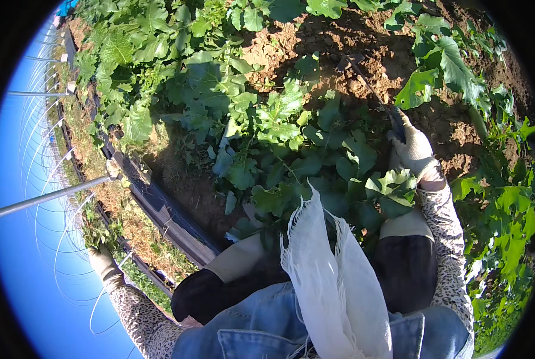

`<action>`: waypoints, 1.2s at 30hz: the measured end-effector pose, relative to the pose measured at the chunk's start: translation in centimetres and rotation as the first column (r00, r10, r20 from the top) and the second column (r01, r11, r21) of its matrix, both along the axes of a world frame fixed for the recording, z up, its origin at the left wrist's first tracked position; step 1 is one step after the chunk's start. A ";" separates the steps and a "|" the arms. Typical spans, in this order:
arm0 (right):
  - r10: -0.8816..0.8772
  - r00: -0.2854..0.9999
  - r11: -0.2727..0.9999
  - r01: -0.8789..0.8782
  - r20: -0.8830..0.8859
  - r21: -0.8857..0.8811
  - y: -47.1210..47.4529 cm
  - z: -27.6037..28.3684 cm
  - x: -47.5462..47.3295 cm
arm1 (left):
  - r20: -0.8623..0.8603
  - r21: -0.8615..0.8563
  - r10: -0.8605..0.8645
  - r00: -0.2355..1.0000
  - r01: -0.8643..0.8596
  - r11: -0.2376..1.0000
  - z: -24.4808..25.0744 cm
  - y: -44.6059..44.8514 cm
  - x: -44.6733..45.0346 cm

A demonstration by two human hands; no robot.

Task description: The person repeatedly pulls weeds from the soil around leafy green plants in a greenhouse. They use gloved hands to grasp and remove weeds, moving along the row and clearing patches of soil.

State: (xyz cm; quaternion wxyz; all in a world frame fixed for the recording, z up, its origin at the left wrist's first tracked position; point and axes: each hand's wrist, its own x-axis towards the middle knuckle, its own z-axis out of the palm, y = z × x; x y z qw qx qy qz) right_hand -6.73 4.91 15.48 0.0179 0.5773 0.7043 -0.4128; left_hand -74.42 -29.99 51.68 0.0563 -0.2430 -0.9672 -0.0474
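My left hand [102,264], in a cream work glove, is stretched out to the far left. Its fingers are closed around a bunch of green weeds [98,231]. My right hand [414,150], gloved the same way, grips the handle of a long-necked hand tool [369,84], apparently a hand hoe. The tool's far end rests at the shaded, crumbly soil [386,56], where its shape is hard to make out. Broad leafy green plants [276,121] grow before me, between my two hands. One leaf [393,185] stands close below my right wrist.
A dark edging board [159,211] runs along the bed's left side. Beyond it, a metal pipe [56,195] and several thin hoops [47,175] rise against the sky. Leafy crops [514,215] grow on the right. A fringed white scarf [330,287] hangs down in front of me.
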 end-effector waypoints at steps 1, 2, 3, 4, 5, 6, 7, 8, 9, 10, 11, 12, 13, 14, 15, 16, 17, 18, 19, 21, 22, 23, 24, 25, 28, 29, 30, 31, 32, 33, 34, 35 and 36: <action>0.017 0.999 1.000 -0.016 -0.029 0.019 0.0 -0.3 0.1 | -0.092 -0.128 0.159 0.983 -0.170 0.977 1.7 -4.8 -0.3; 0.018 1.000 1.000 -0.018 -0.019 -0.003 0.0 -0.6 0.2 | -0.124 -0.331 0.154 0.980 -0.187 0.925 3.6 -9.6 0.5; 0.023 0.999 1.000 -0.022 -0.038 0.006 0.0 -0.9 0.2 | -0.101 -0.472 0.189 0.977 -0.214 0.855 4.5 -13.2 1.2; 0.046 0.998 0.999 -0.046 -0.035 0.012 0.0 -1.2 0.2 | -0.081 -0.599 0.230 0.970 -0.232 0.766 5.0 -16.2 2.4; 0.054 0.997 0.998 -0.052 -0.046 0.033 0.0 -1.5 0.1 | -0.065 -0.717 0.283 0.957 -0.242 0.654 5.1 -18.2 4.0; 0.064 0.997 0.998 -0.064 -0.031 0.019 0.0 -1.7 0.1 | -0.065 -0.827 0.362 0.930 -0.253 0.502 4.6 -19.0 5.3; 0.081 0.996 0.996 -0.080 -0.041 0.032 0.0 -1.9 0.0 | -0.070 -0.912 0.448 0.891 -0.240 0.334 4.0 -19.0 7.2; 0.117 0.993 0.993 -0.116 -0.017 0.027 0.1 -2.0 -0.1 | -0.053 -0.917 0.597 0.800 -0.276 0.289 2.8 -17.6 8.4; 0.129 0.991 0.991 -0.127 -0.040 0.047 0.1 -2.0 -0.2 | -0.032 -0.888 0.697 0.716 -0.340 0.309 1.5 -15.8 9.8; 0.154 0.988 0.987 -0.154 -0.008 0.034 0.3 -1.7 -0.2 | 0.020 -0.865 0.732 0.681 -0.355 0.354 -0.1 -13.0 11.0; 0.152 0.986 0.988 -0.152 0.068 0.002 0.4 -1.3 -0.1 | 0.180 -0.816 0.506 0.843 -0.160 0.556 -2.0 -10.0 11.9; 0.163 0.986 0.986 -0.163 0.020 0.018 0.5 -0.7 0.0 | 0.358 -0.730 0.530 0.769 -0.123 0.672 -4.2 -6.6 12.6; 0.202 0.979 0.977 -0.200 -0.022 0.075 0.7 0.1 0.2 | 0.447 -0.690 0.217 0.868 0.181 0.701 -6.2 -3.5 13.4; 0.247 0.966 0.962 -0.254 0.075 0.103 0.8 1.1 0.4 | 0.629 -0.557 0.092 0.772 0.366 0.745 -8.7 -0.5 14.1; 0.260 0.943 0.955 -0.282 0.206 0.089 1.1 2.4 0.6 | 0.701 -0.555 0.013 0.713 0.534 0.638 -11.0 2.1 14.8; 0.257 0.910 0.942 -0.311 0.326 0.124 1.1 3.8 0.9 | 0.769 -0.515 -0.037 0.638 0.652 0.556 -13.4 4.3 15.6; 0.238 0.908 0.936 -0.309 0.345 0.167 1.1 5.3 1.1 | 0.801 -0.499 -0.126 0.586 0.768 0.402 -15.7 6.1 16.5; 0.243 0.875 0.930 -0.332 0.418 0.155 1.1 7.0 1.3 | 0.839 -0.442 -0.165 0.518 0.826 0.349 -17.9 7.4 17.4; 0.245 0.849 0.909 -0.369 0.469 0.194 1.0 8.7 1.2 | 0.862 -0.381 -0.236 0.448 0.881 0.279 -20.1 8.6 18.3; 0.242 0.820 0.904 -0.385 0.519 0.187 1.2 11.4 0.5 | 0.775 -0.334 -0.488 0.402 0.916 0.224 -23.6 10.4 19.9; 0.284 0.785 0.886 -0.435 0.551 0.164 1.5 12.8 0.1 | 0.742 -0.351 -0.544 0.391 0.919 0.182 -24.9 11.2 20.4; 0.315 0.771 0.866 -0.473 0.553 0.165 1.8 13.6 -0.5 | 0.714 -0.376 -0.541 0.445 0.895 0.240 -26.2 12.0 20.9; 0.351 0.709 0.846 -0.520 0.612 0.118 2.3 14.1 -1.2 | 0.707 -0.375 -0.518 0.481 0.877 0.301 -27.1 12.5 21.4; 0.382 0.642 0.824 -0.562 0.665 0.069 2.7 14.3 -2.0 | 0.707 -0.394 -0.474 0.526 0.848 0.354 -27.9 13.0 21.8; 0.509 0.574 0.767 -0.641 0.641 -0.036 3.9 11.8 -4.8 | 0.869 -0.379 -0.257 0.422 0.903 0.201 -29.6 13.2 23.2; 0.495 0.573 0.779 -0.626 0.653 -0.042 3.9 10.4 -5.8 | 0.923 -0.287 -0.242 0.298 0.954 0.083 -30.1 12.9 23.7; 0.497 0.602 0.787 -0.616 0.625 -0.032 3.9 9.5 -6.4 | 0.958 -0.217 -0.177 0.224 0.974 0.058 -30.8 12.5 24.0; 0.471 0.643 0.813 -0.582 0.604 -0.016 3.8 8.6 -7.0 | 0.984 -0.149 -0.097 0.151 0.988 0.026 -31.3 11.9 24.5; 0.460 0.638 0.848 -0.521 0.618 -0.093 3.5 8.1 -7.4 | 0.975 -0.136 -0.148 0.165 0.973 0.185 -32.1 11.6 24.5; 0.462 0.569 0.844 -0.518 0.680 -0.140 3.0 7.8 -7.7 | 0.967 -0.103 -0.187 0.172 0.938 0.331 -32.7 11.0 24.6; 0.472 0.563 0.831 -0.542 0.679 -0.129 3.2 7.6 -8.2 | 0.964 -0.047 -0.210 0.161 0.884 0.465 -33.3 10.7 24.4; 0.479 0.502 0.832 -0.522 0.720 -0.189 3.0 7.7 -8.5 | 0.952 -0.061 -0.247 0.181 0.903 0.426 -33.8 10.3 24.2; 0.485 0.550 0.829 -0.537 0.680 -0.157 3.5 7.8 -9.1 | 0.947 -0.061 -0.272 0.174 0.923 0.380 -34.1 10.0 23.8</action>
